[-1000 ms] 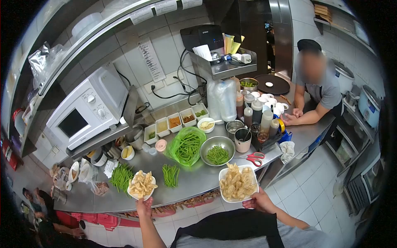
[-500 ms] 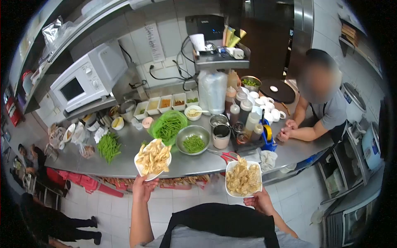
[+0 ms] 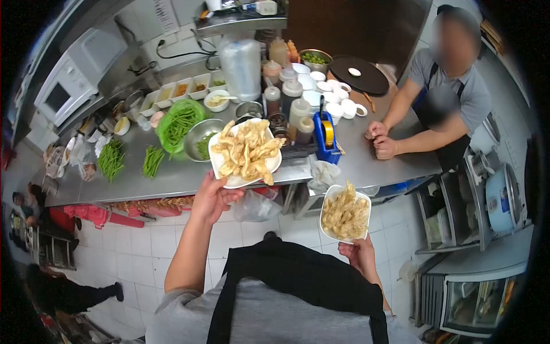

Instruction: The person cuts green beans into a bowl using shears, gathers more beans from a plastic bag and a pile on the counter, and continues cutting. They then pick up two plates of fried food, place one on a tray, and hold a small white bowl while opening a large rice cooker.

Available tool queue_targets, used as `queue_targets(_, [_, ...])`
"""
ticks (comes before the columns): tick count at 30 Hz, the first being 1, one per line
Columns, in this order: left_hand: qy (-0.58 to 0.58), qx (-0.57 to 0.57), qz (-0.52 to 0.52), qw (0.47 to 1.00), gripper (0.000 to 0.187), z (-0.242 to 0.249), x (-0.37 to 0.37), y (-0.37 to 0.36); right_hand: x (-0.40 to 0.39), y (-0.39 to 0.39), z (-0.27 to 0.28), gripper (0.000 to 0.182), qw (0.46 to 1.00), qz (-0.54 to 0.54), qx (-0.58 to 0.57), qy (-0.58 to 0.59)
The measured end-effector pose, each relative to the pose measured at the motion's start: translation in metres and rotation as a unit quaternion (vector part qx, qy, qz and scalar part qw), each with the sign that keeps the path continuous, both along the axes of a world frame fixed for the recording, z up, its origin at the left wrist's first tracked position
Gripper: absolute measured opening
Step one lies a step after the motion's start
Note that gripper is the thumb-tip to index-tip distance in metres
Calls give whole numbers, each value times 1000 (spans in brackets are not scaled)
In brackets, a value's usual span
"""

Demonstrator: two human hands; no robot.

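Observation:
My left hand (image 3: 213,198) is closed on the near edge of a white dish (image 3: 216,162), its thumb at the rim. Golden fried strips (image 3: 247,150) are heaped in that dish, which overlaps the front of the counter and part of a steel bowl in this view. Lower and to the right, my right hand (image 3: 360,253) grips the near side of a second white dish (image 3: 327,230). Battered fried pieces (image 3: 346,213) fill this one. Both dishes are held up in front of my apron, the right one over the tiled floor.
The steel counter (image 3: 134,172) carries green beans (image 3: 183,123), a steel bowl (image 3: 192,140), sauce bottles (image 3: 299,114), a blue tape dispenser (image 3: 327,140) and stacked white cups (image 3: 335,103). A co-worker (image 3: 452,86) leans on its right end. Another person stands at lower left.
My view has shifted right along the counter. The left dish now overlaps the steel bowl and sits nearer the bottles; the right dish is beyond the cloth. Both hands keep their hold.

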State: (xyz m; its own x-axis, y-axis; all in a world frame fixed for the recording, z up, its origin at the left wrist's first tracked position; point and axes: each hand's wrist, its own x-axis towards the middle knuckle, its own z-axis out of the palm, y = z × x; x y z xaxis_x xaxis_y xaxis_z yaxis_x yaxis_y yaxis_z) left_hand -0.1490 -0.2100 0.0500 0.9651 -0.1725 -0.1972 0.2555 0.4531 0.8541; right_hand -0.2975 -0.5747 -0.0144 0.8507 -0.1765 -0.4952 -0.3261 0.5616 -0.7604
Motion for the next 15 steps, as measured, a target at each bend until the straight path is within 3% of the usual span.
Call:
queue_targets(5, [-22,-7,-33,999,44,9,40,-54,13,-37,-11,48,998,-64,-1,-1])
queue_targets(8, [-18,-33,-119,992,44,9,70,-74,30,-59,-18,49,995,-99,-27,-5])
queue_targets(15, [-12,-46,-183,982,45,17,115,-147,119,-116,-49,43,994,-103,-33,-3])
